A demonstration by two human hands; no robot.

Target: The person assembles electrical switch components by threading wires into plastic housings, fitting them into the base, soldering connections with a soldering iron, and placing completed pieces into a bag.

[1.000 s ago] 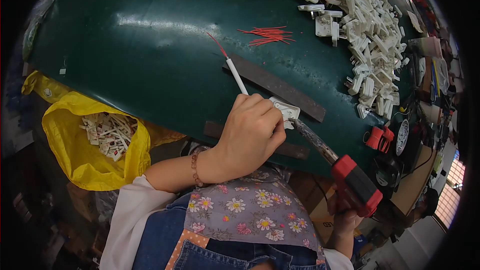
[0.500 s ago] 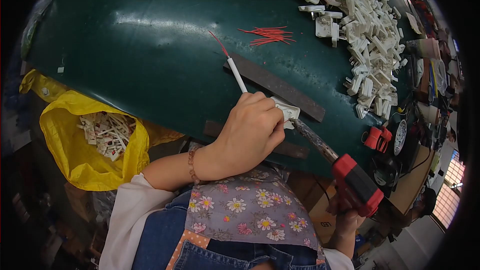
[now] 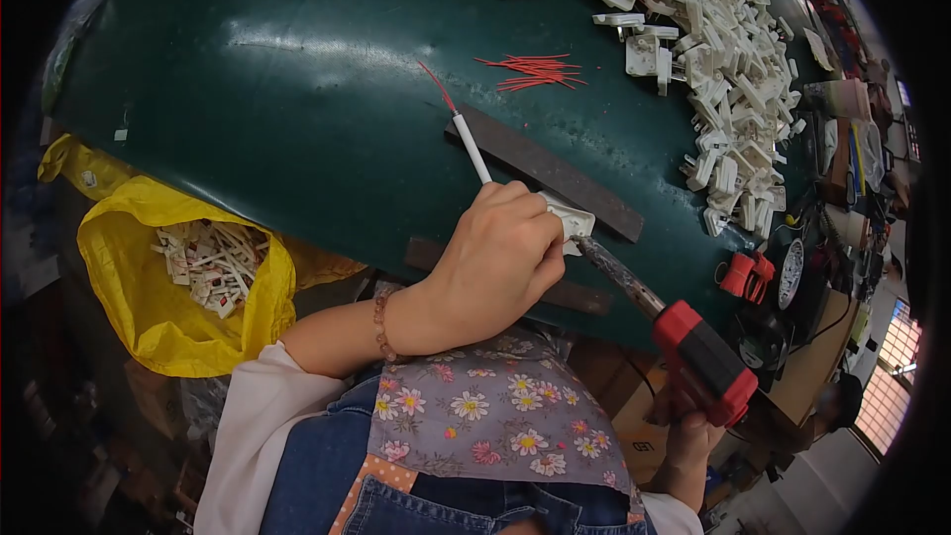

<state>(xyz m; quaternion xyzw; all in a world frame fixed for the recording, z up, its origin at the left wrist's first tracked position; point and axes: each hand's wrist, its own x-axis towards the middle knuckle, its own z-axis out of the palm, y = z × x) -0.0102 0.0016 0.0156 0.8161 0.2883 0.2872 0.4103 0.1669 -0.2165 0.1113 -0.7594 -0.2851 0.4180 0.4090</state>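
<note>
My left hand is closed around a white plastic piece, whose open housing shows past the fingertips. From the far side of the hand a white tube sticks out, with red wires at its end. The fingers hide part of the housing. My right hand grips the handle of a red and black soldering tool at the lower right. The tool's dark tip touches or nearly touches the inside of the housing; the exact contact is too small to tell.
Dark bars lie beyond and under the hand on the green table. Loose red wires lie farther off. White plastic parts pile up at the right. A yellow bag of parts hangs at the left, near a red clamp-like object at right.
Both hands have kept nearly the same pose. The soldering tool's handle has shifted very slightly, its tip still at the housing.
</note>
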